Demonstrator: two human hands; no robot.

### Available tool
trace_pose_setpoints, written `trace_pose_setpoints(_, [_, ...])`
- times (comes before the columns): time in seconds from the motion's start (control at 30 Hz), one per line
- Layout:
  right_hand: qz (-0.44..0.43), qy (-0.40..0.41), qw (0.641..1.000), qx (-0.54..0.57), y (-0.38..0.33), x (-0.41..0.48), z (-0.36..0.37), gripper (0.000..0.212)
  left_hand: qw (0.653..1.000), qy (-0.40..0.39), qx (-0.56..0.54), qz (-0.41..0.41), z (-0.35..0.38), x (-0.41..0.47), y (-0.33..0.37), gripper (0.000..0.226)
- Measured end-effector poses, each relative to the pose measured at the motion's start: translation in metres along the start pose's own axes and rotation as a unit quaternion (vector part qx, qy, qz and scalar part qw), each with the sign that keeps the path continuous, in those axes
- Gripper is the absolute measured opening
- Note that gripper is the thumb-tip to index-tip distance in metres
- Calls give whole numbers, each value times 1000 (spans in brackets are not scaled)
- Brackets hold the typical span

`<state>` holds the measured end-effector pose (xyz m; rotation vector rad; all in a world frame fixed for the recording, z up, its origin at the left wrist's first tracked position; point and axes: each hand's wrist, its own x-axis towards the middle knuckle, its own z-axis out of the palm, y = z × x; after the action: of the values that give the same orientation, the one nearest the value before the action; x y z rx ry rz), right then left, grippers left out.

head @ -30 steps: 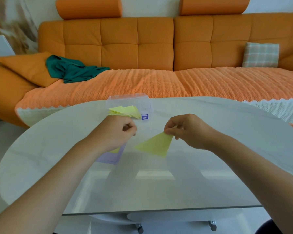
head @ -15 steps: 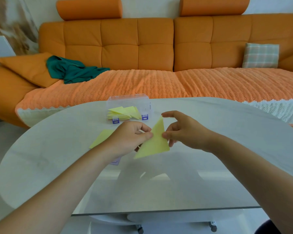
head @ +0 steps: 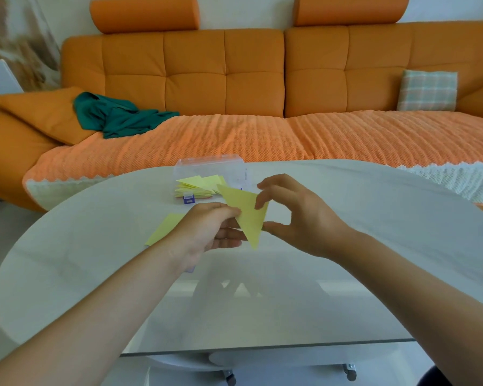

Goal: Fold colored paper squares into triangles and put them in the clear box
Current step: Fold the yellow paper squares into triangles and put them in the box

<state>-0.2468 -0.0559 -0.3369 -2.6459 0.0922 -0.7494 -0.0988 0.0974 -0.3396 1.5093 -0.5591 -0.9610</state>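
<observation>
A folded yellow paper triangle (head: 247, 211) is held above the table, its point hanging down. My left hand (head: 207, 232) pinches its left edge between thumb and fingers. My right hand (head: 304, 221) is at its right side with index finger and thumb spread apart; the index fingertip touches the upper right corner and the thumb tip lies beside the lower edge. Just behind stands the clear box (head: 209, 165), holding several yellow triangles (head: 198, 185). A flat yellow paper square (head: 165, 228) lies on the table, partly hidden by my left hand.
The oval white table (head: 346, 274) carries everything; its glass front edge is close to me. A sliver of lilac paper (head: 190, 270) shows under my left wrist. An orange sofa (head: 262, 79) with a green cloth (head: 115, 118) fills the background.
The triangle passed from my right hand's pinch into my left hand's pinch and rose toward the box. My right fingers have spread apart. The yellow square came into view.
</observation>
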Motion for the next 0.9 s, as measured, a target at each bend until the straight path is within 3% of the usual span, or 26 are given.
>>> trace_pose_setpoints(0.1, [8,22,1000,21,-1,1,3,14,999,-28,34,9,2,-1,-2,21])
trace_pose_setpoints(0.27, [58,-12,996,61,-2,4,0,5,996,16,25,79,1,1,-1,23])
trace_pose_setpoints(0.53, [233,7,950,207,-6,7,2,12,994,-24,20,108,2,0,-2,30])
trace_pose_setpoints(0.7, [236,-1,948,215,-9,7,1,13,992,-46,25,115,4,-1,2,24])
trace_pose_setpoints(0.9, [236,3,944,232,-11,8,1,14,984,19,79,158,8,-2,-5,16])
